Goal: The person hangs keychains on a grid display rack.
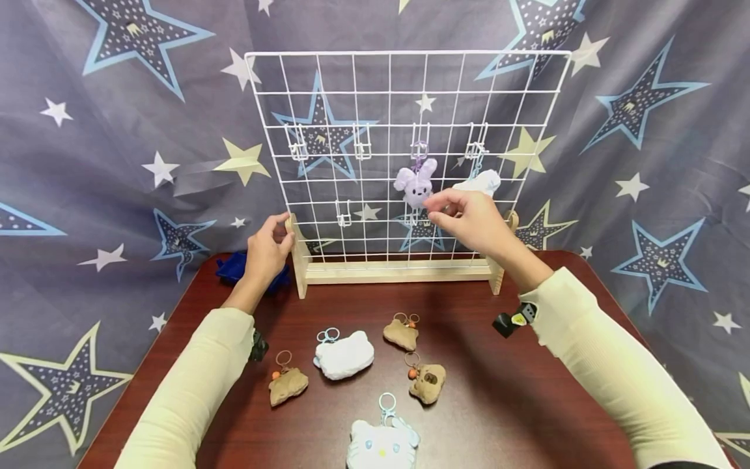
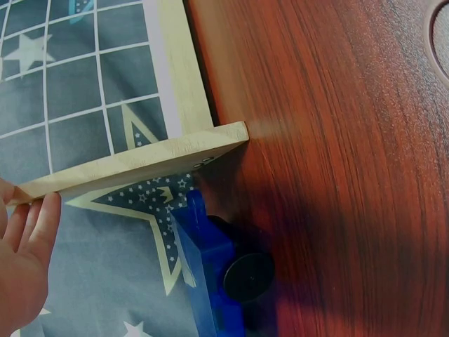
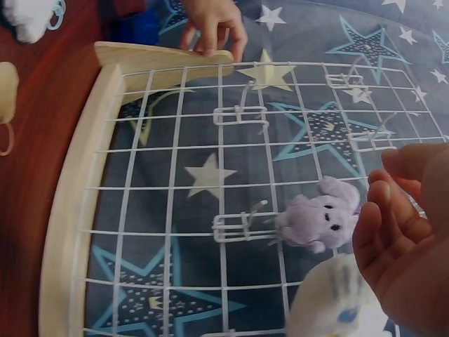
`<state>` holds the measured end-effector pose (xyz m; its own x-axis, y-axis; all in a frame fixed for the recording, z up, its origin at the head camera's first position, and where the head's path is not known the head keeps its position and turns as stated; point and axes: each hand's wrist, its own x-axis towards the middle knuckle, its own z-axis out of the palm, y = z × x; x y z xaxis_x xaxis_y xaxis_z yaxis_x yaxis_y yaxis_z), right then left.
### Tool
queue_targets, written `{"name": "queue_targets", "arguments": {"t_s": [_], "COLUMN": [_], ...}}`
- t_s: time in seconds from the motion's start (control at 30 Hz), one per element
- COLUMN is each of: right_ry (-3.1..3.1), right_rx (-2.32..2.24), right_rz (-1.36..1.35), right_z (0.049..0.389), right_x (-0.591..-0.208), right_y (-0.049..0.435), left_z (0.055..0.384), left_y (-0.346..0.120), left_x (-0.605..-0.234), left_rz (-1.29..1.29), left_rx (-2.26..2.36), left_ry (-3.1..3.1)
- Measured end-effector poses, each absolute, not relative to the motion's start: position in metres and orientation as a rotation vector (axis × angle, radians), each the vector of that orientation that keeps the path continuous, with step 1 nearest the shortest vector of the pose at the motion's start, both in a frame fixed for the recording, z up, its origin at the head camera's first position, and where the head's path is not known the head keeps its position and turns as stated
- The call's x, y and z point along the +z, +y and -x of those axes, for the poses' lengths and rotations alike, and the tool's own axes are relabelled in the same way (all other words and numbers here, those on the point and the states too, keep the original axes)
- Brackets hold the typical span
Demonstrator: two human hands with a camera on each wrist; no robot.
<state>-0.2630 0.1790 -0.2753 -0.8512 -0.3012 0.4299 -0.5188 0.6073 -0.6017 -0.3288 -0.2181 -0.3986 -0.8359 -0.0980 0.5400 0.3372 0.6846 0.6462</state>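
My left hand (image 1: 266, 251) grips the top of the left upright of the wooden stand (image 1: 300, 257), fingertips against the wood in the left wrist view. The stand holds up a white wire grid (image 1: 389, 92). My right hand (image 1: 471, 221) is in front of the grid with bent fingers and nothing between them. Its fingertips are beside a purple plush keychain (image 1: 418, 189), which hangs from a hook by a purple ring. Partly behind that hand, a white plush keychain (image 1: 483, 181) hangs on a blue strap from another hook; its face shows in part in the right wrist view (image 3: 335, 302).
On the table (image 1: 469, 391) lie brown plush keychains (image 1: 288, 385), a white one (image 1: 346, 355) and a white cat-faced one (image 1: 382, 446). Wire hooks (image 1: 298, 151) sit on the grid. A blue object (image 2: 210, 274) stands behind the left upright; star-patterned cloth (image 1: 674, 195) hangs behind.
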Motion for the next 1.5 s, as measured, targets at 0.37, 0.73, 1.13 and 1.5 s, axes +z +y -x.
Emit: {"name": "queue_targets", "arguments": {"t_s": [0.37, 0.73, 1.13, 1.5], "right_ry": [-2.657, -2.742, -2.782, -2.84], "right_rx": [1.106, 1.117, 1.153, 1.194], "right_rz": [-0.752, -0.851, -1.007, -1.073], "right_z": [0.257, 0.25, 0.246, 0.236], "right_x": [-0.324, -0.365, -0.404, -0.431], "right_y": [0.199, 0.203, 0.198, 0.195], "left_z": [0.331, 0.332, 0.33, 0.329], "left_y": [-0.218, -0.218, -0.22, -0.219], "left_x": [-0.398, -0.397, -0.398, -0.399], "left_rz": [0.197, 0.203, 0.201, 0.206], "left_rx": [-1.053, -1.05, -1.046, -1.058], "left_ry": [-2.342, -2.332, -2.332, -2.328]}}
